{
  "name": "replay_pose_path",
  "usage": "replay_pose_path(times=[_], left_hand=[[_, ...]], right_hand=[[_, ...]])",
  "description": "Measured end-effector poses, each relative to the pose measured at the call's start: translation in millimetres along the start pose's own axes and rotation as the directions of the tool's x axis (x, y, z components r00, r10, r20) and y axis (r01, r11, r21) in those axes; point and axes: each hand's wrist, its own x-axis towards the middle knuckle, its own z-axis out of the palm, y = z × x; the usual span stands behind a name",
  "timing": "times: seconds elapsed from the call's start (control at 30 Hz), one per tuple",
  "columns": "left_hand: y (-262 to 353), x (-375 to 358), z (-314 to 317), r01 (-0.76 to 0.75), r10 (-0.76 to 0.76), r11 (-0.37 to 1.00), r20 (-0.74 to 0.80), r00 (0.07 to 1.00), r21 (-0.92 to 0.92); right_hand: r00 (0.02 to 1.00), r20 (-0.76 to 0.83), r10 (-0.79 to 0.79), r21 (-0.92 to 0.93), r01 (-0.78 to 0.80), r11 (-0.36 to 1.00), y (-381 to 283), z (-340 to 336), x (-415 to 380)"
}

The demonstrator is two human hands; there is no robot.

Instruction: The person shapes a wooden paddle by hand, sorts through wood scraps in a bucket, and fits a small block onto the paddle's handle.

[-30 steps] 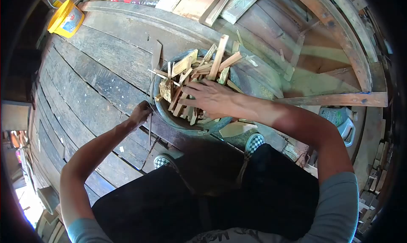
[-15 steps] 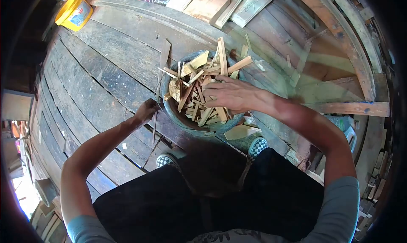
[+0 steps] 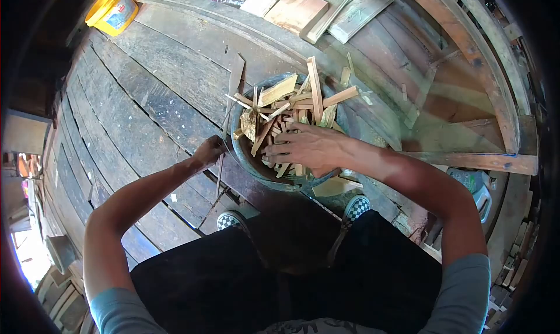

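Observation:
A round bucket (image 3: 238, 159) stands on the floor in front of me, heaped with wood scraps (image 3: 279, 92), some of them sticking out past the rim. My left hand (image 3: 210, 150) is closed at the bucket's left side, on what looks like its thin wire handle (image 3: 231, 149); its fingertips are partly hidden. Palm down over the scraps, my right hand (image 3: 309, 149) rests with fingers stretched and slightly apart. Whether any piece lies under that palm is hidden.
Wooden planks (image 3: 296, 12) lie beyond the bucket. A yellow bucket (image 3: 111, 10) is at the far left. On the right are a curved timber frame (image 3: 466, 48) and a plastic jug (image 3: 479, 197). A loose wood piece (image 3: 335, 186) lies beside my right shoe (image 3: 356, 208).
My right hand has moved left and slightly down across the wood scraps, its fingers now spread lower in the bucket. My left hand stays at the rim. The whole view has shifted slightly.

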Motion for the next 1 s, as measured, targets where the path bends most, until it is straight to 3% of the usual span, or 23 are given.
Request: replay_pose_path(times=[0.3, 0.4, 0.47, 0.5, 0.57, 0.63, 0.7, 0.8, 0.9, 0.97, 1.0], left_hand=[[6, -7, -3, 0.012, -0.011, 1.000, -0.045, 0.999, 0.016], [5, -5, -3, 0.036, -0.036, 0.999, -0.048, 0.998, 0.010], [1, 0, -3, 0.054, -0.053, 0.998, -0.042, 0.998, 0.042], [-7, 5, -1, 0.031, -0.031, 0.999, -0.027, 0.999, 0.012], [-10, 6, -1, 0.015, -0.015, 1.000, -0.022, 1.000, -0.021], [-1, 3, 1, -0.011, 0.014, 0.994, -0.028, 1.000, 0.104], [-13, 12, 1, -0.054, 0.056, 0.996, -0.030, 0.998, 0.077], [-17, 11, 0, -0.017, 0.017, 1.000, 0.004, 1.000, -0.025], [-20, 11, -3, 0.020, -0.018, 0.996, -0.026, 1.000, 0.087], [-33, 17, -4, -0.024, 0.024, 1.000, -0.016, 1.000, -0.011], [-21, 13, -3, -0.026, 0.026, 1.000, -0.013, 1.000, -0.011]], right_hand=[[0.996, 0.083, -0.032, 0.131, 0.021, 0.991, 6, -27, -19], [0.984, 0.171, 0.046, 0.081, -0.061, 0.995, 0, -20, -17], [0.996, -0.084, 0.028, -0.047, -0.032, 0.998, -12, -10, -11], [0.996, -0.082, 0.023, -0.047, -0.027, 0.999, -16, -9, -5], [0.990, 0.129, 0.057, -0.105, -0.044, 0.994, -21, -9, 6], [0.993, 0.102, 0.060, -0.197, -0.039, 0.980, -17, -12, 0], [0.977, 0.169, 0.132, -0.215, -0.094, 0.972, -7, -21, -5], [0.977, 0.132, 0.170, -0.048, -0.165, 0.985, 12, -30, -18], [0.967, 0.139, 0.214, 0.035, -0.221, 0.975, 13, -38, -18], [0.998, 0.017, 0.061, -0.063, -0.060, 0.996, 6, -34, -15], [0.998, 0.019, 0.064, -0.063, -0.063, 0.996, 2, -23, -12]])
